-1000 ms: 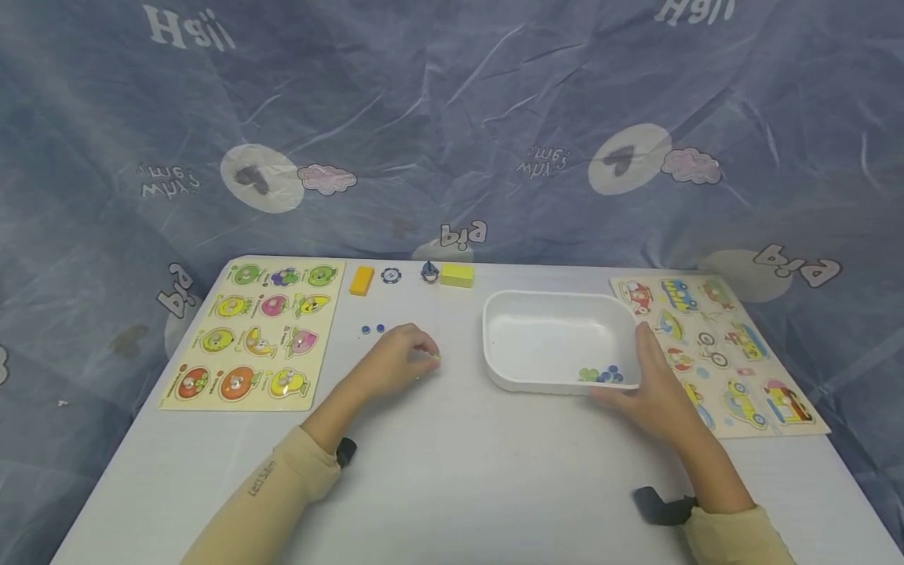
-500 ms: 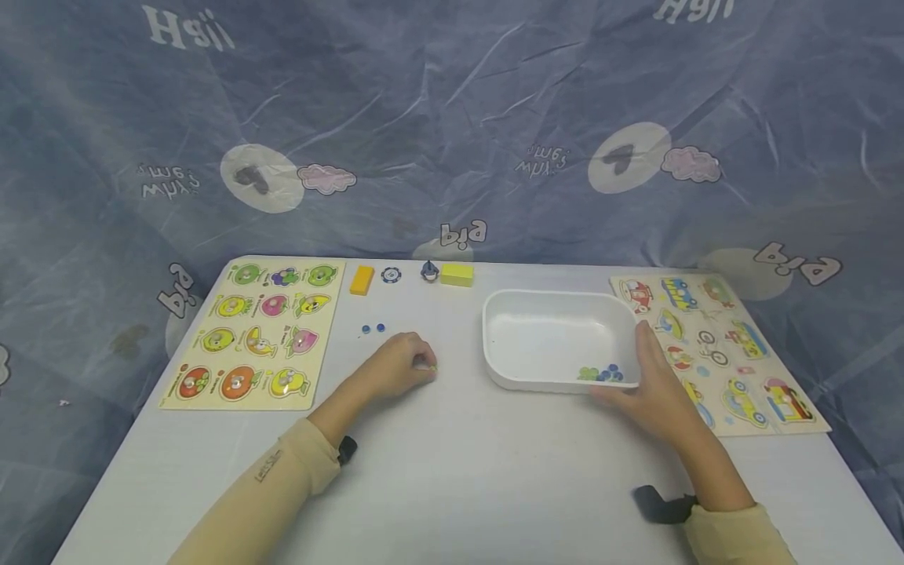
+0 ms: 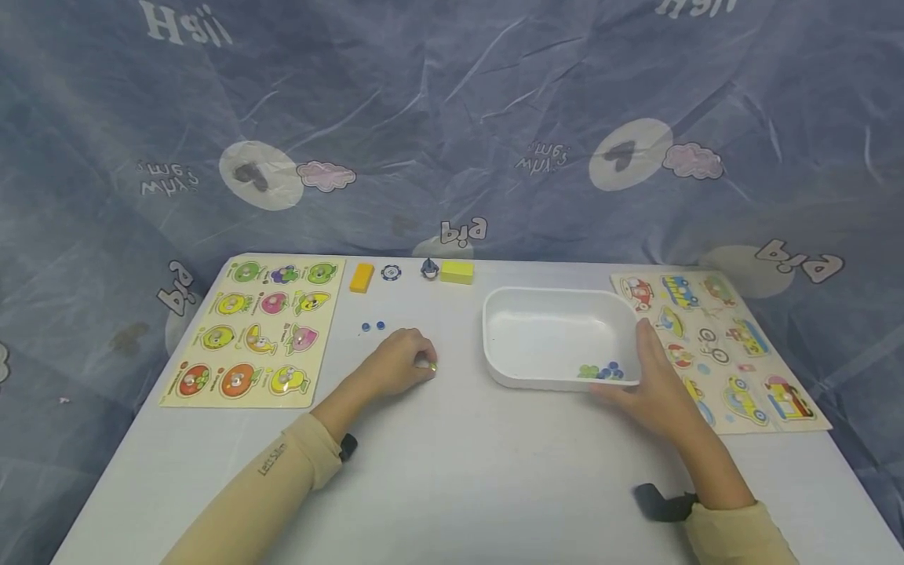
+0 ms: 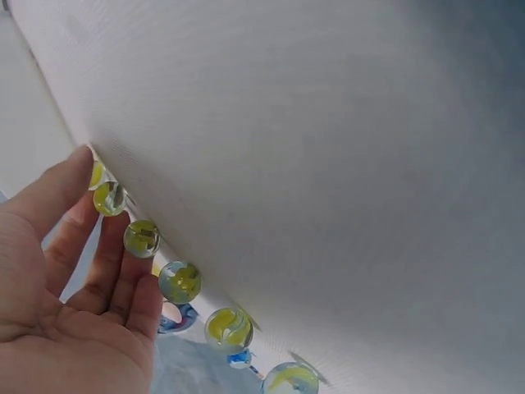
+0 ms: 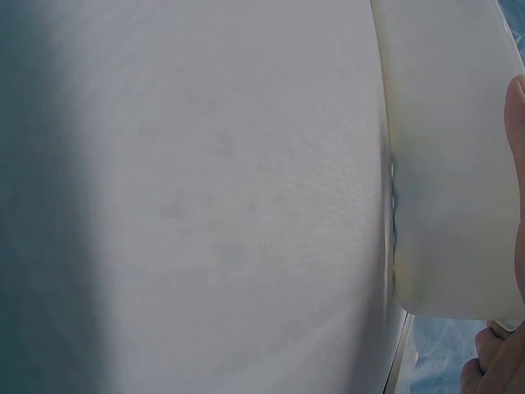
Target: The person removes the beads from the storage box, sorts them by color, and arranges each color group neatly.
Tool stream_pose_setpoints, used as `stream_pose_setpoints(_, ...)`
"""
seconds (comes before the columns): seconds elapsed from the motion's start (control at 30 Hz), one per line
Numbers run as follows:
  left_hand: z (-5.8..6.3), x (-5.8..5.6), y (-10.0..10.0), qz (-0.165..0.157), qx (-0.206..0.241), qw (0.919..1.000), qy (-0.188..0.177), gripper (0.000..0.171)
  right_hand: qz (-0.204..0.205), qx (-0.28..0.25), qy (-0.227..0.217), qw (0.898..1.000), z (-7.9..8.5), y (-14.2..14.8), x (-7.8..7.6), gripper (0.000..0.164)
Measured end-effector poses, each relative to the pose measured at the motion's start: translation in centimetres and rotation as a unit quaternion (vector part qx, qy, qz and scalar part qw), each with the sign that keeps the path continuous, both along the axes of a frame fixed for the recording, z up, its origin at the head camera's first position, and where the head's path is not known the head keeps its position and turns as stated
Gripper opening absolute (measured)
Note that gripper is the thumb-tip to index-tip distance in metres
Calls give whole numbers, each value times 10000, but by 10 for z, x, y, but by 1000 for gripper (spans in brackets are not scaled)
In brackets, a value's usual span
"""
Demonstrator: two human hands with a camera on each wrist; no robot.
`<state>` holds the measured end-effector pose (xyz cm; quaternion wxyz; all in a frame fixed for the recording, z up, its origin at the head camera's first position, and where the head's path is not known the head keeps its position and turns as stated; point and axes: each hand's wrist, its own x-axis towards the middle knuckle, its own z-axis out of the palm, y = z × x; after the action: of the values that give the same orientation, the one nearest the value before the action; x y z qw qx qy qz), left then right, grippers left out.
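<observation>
My left hand (image 3: 404, 362) pinches a glass marble (image 4: 97, 173) with a yellow swirl between thumb and index finger, low over the white table. Next to those fingers, in the left wrist view, several more clear marbles (image 4: 180, 281) with yellow swirls stand in a line; in the head view my hand hides most of them. My right hand (image 3: 657, 384) grips the near right corner of a white tray (image 3: 537, 384), its thumb (image 5: 515, 115) along the near wall. Inside that tray, green marbles (image 3: 588, 371) and blue marbles (image 3: 610, 369) gather in the near right corner.
Two small blue marbles (image 3: 373, 326) lie beyond my left hand. Along the back sit an orange block (image 3: 362, 278), a patterned chip (image 3: 391, 272), a penguin figure (image 3: 429, 269) and a yellow block (image 3: 457, 272). A fruit puzzle board (image 3: 250, 337) lies left, a vehicle puzzle board (image 3: 734, 353) right.
My left hand has drawn back slightly to the left and toward me, its fingers still pinching. The right hand and the tray have stayed in place.
</observation>
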<state>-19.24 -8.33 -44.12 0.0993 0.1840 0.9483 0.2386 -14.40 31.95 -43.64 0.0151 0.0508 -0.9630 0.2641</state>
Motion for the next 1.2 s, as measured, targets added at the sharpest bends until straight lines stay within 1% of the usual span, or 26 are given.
stream_pose_setpoints(0.1, 2, 1, 1, -66, 60, 9999, 65, 20, 11, -7, -1, 10000, 1, 0, 0, 129)
stream_pose_setpoints(0.17, 5, 2, 3, -122, 135, 9997, 151, 23, 10, 14, -2, 10000, 2, 0, -1, 129)
stream_pose_setpoints(0.27, 13, 5, 9, -241, 340, 9985, 344, 28, 14, 22, 11, 10000, 2, -1, -1, 130)
stream_pose_setpoints(0.4, 27, 11, 24, -356, 793, 9943, 617, 31, 15, 10, 36, 10000, 1, 0, 0, 130)
stream_pose_setpoints(0.53, 41, 16, 48, -556, 1173, 9869, 957, 30, -2, 1, 29, 10000, 1, 0, 0, 129)
stream_pose_setpoints(0.63, 50, 18, 70, -769, 1308, 9813, 1184, 28, -9, -33, 16, 10000, 1, 0, 0, 129)
stream_pose_setpoints(0.73, 56, 18, 93, -1038, 1310, 9776, 1283, 27, -13, -50, 35, 10000, 1, 0, 1, 129)
stream_pose_setpoints(0.83, 57, 14, 117, -1315, 1208, 9752, 1310, 27, -6, -44, 67, 10000, 1, -1, 1, 130)
stream_pose_setpoints(0.93, 53, 6, 139, -1480, 1073, 9754, 1230, 28, 14, -51, 89, 9999, 1, -1, 1, 129)
stream_pose_setpoints(1.03, 46, -3, 158, -1493, 875, 9801, 975, 28, 43, -102, 100, 9999, 0, -1, 1, 128)
stream_pose_setpoints(1.1, 40, -10, 169, -1466, 812, 9835, 674, 29, 54, -141, 113, 9998, 0, -2, 1, 128)
stream_pose_setpoints(1.2, 31, -19, 184, -1334, 820, 9875, 160, 31, 58, -153, 143, 9998, 0, -1, 0, 128)
